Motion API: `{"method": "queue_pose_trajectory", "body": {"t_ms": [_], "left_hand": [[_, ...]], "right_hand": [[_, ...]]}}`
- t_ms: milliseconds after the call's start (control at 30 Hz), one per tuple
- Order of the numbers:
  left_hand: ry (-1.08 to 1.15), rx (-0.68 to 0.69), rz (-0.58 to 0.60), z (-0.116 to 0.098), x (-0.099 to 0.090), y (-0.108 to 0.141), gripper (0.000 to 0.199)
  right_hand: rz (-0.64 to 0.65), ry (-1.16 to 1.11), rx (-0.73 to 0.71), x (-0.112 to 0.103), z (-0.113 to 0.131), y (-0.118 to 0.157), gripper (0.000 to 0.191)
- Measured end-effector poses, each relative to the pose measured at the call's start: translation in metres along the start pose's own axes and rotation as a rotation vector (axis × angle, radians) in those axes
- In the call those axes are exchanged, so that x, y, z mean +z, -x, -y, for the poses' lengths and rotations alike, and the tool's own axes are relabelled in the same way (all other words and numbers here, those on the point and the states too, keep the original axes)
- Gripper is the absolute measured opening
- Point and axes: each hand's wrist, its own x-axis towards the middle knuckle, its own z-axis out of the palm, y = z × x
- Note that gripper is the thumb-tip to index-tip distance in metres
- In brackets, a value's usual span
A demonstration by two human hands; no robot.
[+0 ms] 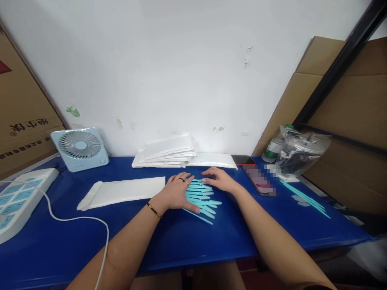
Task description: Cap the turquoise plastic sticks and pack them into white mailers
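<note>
A spread of slim turquoise eyebrow razors [202, 197] lies on the blue table, fanned out in a row. My left hand [177, 192] rests over their left ends, fingers stretched and thumb apart across the lower ones. At the far right end of the row is my right hand [220, 179], its thumb and forefinger a little apart beside the uppermost razors. Whether its fingertips touch them I cannot tell. Left of my left hand lies a flat white padded mailer [127, 190]. Behind both hands, more white mailers [167, 151] are stacked against the wall.
A blue fan [81, 148] and a white power strip [22, 201] with a white cable [75, 218] are on the left. To the right lie two phones [259, 180] [243, 160], several loose turquoise sticks [305, 198], a bottle [273, 149] and a clear plastic bag [299, 153].
</note>
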Motion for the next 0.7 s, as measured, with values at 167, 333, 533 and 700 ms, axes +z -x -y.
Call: {"method": "queue_pose_trajectory", "body": {"t_ms": [167, 333, 533, 700], "left_hand": [[-0.039, -0.026, 0.025, -0.003, 0.0, 0.002, 0.101], [-0.084, -0.002, -0.028, -0.011, 0.003, 0.0, 0.041], [-0.206, 0.095, -0.068, -0.015, 0.015, -0.003, 0.019], [-0.184, 0.076, -0.059, -0.019, 0.013, -0.004, 0.018]], "right_hand": [[0.244, 0.134, -0.036, -0.003, 0.03, 0.025, 0.088], [0.324, 0.241, -0.071, 0.009, 0.061, 0.034, 0.052], [0.275, 0.48, -0.105, 0.029, 0.067, 0.028, 0.02], [0.239, 0.606, -0.115, 0.034, 0.064, 0.026, 0.022]]}}
